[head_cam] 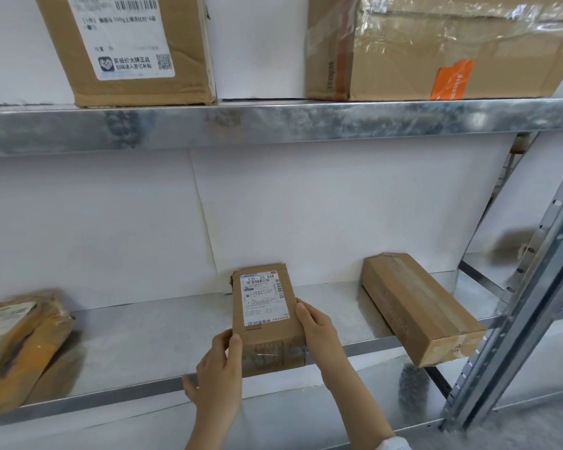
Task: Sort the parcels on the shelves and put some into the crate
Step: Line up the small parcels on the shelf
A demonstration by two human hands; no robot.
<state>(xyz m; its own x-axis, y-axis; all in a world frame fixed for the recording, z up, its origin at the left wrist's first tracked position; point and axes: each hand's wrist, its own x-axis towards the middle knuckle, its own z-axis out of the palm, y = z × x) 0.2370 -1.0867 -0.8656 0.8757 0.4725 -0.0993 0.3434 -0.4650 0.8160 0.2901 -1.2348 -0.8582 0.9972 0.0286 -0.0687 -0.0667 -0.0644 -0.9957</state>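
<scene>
Both hands are closed round one small parcel (267,323), which sits in the middle of the lower shelf (163,339) with its near end at the front edge. The left hand (218,368) grips the near left corner, thumb on top, and the right hand (319,336) clasps the right side, thumb lying along the edge. The grip on opposite sides probably keeps the box square and leaves its white label face up and readable, which suits sorting. Whether the parcel rests on the shelf or is lifted just clear of it cannot be told. A long box (420,306) lies near the right end of the shelf, angled, its near end hanging over the front edge beside the upright post (517,319), well apart from the held parcel. A crumpled parcel (20,345) lies at the left end. On the upper shelf (273,125) a labelled box (127,50) and a taped box (436,50) stand at the front edge. No crate is in view, so the parcel's destination cannot be judged yet
</scene>
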